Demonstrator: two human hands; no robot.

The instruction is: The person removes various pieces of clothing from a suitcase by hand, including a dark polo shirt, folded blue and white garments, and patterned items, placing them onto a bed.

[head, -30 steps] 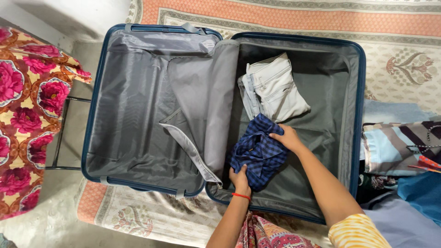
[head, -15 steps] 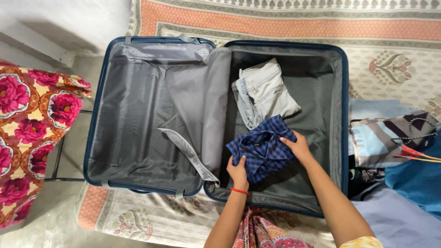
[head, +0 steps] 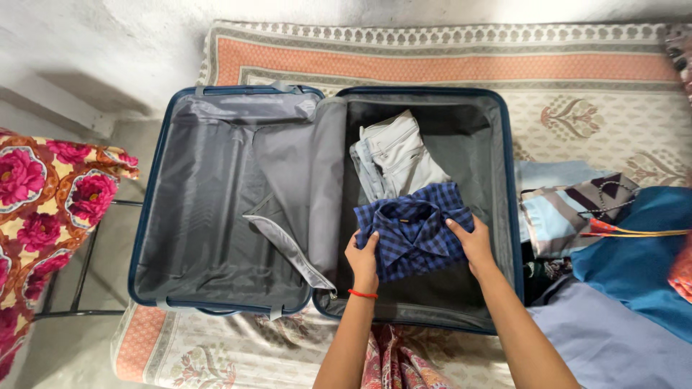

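An open blue suitcase (head: 151, 187) with grey lining lies flat on a patterned bedspread. In its right half sits a folded pair of light grey jeans (head: 396, 153). In front of the jeans lies a folded blue checked shirt (head: 412, 227), collar up. My left hand (head: 362, 253) grips the shirt's left edge; a red thread circles that wrist. My right hand (head: 472, 241) holds the shirt's right edge. Both hands press the shirt flat inside the case.
A grey zip divider flap (head: 292, 248) hangs loose over the suitcase's left half. Folded clothes (head: 577, 209), striped and blue, are piled on the bed to the right. A chair with a red floral cushion (head: 43, 209) stands at the left.
The crumpled shirt has been straightened into a neat fold with its collar up. My hands moved out to its two sides. The view has shifted, so the suitcase appears lower and further left.
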